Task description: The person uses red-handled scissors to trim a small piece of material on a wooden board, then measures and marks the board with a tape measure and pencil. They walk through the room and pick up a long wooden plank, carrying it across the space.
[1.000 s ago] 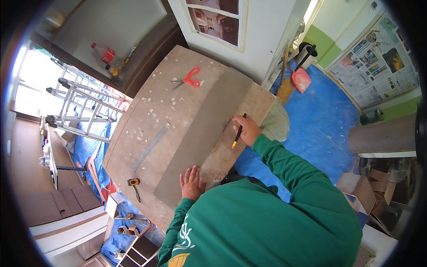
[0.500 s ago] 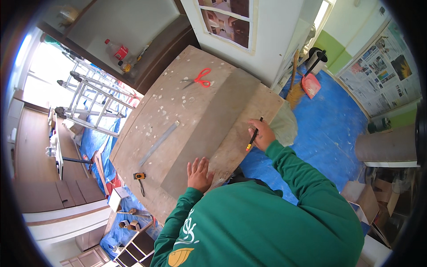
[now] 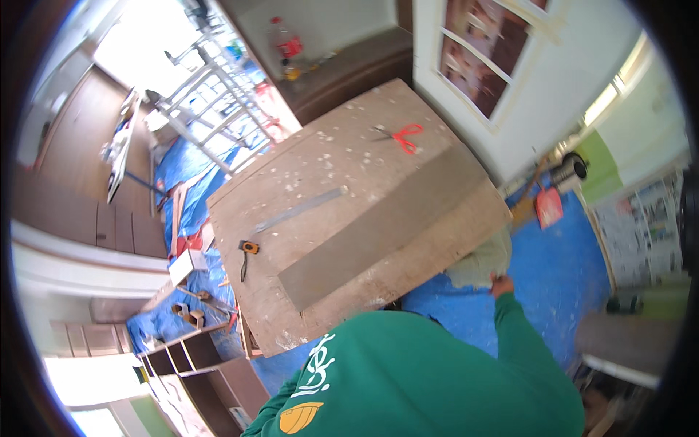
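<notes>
A long grey-brown strip (image 3: 378,226) lies across the worn wooden worktop (image 3: 451,244). Beyond the worktop's right edge, my right hand (image 3: 502,285) is next to a pale greenish cloth or bag (image 3: 480,258) hanging there. Its fingers look closed, but what they hold is too small and blurred to make out. Out of sight is my left hand; only its green sleeve shows at the lower edge. On the worktop, red-handled scissors (image 3: 409,138) lie beyond the strip. A metal ruler (image 3: 302,209) and an orange-black tape measure (image 3: 249,247) rest to its left.
Blue sheeting (image 3: 561,255) covers the floor. A red dustpan (image 3: 549,207) stands at the far right. At the far left is a metal stepladder (image 3: 207,109). A dark shelf (image 3: 349,69) holds a plastic bottle (image 3: 286,44). Shelving (image 3: 204,349) stands at the lower left.
My right hand has moved from the worktop, where it held a pencil, to beyond its right edge. My left hand has left the strip and gone out of view. The whole view has turned.
</notes>
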A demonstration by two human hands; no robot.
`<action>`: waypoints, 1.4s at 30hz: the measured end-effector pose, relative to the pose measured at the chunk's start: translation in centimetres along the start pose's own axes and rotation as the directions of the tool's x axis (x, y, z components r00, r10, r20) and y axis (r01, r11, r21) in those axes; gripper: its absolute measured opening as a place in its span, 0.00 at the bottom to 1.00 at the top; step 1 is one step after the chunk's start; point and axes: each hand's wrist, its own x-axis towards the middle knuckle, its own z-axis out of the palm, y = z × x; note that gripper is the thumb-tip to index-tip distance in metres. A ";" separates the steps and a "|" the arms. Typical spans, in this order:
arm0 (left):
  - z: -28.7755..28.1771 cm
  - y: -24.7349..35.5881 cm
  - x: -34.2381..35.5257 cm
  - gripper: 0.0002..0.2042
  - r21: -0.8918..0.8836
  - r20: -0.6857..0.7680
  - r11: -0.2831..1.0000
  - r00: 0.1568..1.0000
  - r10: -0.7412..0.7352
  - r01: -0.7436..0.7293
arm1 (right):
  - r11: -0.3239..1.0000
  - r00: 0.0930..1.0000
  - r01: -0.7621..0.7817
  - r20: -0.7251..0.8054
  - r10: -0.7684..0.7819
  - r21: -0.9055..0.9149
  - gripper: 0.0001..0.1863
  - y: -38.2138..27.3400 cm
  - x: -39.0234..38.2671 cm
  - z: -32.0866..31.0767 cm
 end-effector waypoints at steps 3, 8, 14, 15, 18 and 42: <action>-0.4 -6.6 0.9 0.18 0.318 -0.199 0.948 0.978 0.059 0.008 | 0.099 0.577 0.817 0.809 -0.114 -0.568 0.26 6.0 1.8 2.5; -0.9 -16.1 -1.4 0.21 0.382 -0.450 0.910 0.893 0.029 0.163 | 0.883 0.570 0.007 0.727 0.383 -0.470 0.21 -1.4 -3.3 6.0; -0.1 -24.8 -6.2 0.25 0.257 -0.586 0.923 0.806 -0.086 0.285 | 0.837 0.417 -0.057 0.749 0.515 -0.544 0.22 -10.9 -4.6 7.4; -0.3 -25.2 -7.0 0.25 0.257 -0.592 0.915 0.799 -0.106 0.311 | 0.840 0.399 -0.034 0.763 0.509 -0.542 0.23 -11.3 -4.5 7.8; 1.1 -28.3 -8.1 0.27 0.208 -0.606 0.923 0.783 -0.138 0.323 | 0.810 0.503 0.090 0.728 0.466 -0.580 0.22 -11.9 -5.0 8.8; 27.8 -61.7 -19.7 0.17 -0.279 -0.755 0.844 0.439 -0.488 0.458 | -0.037 0.263 0.965 0.962 0.070 -0.261 0.18 -10.8 -16.2 12.0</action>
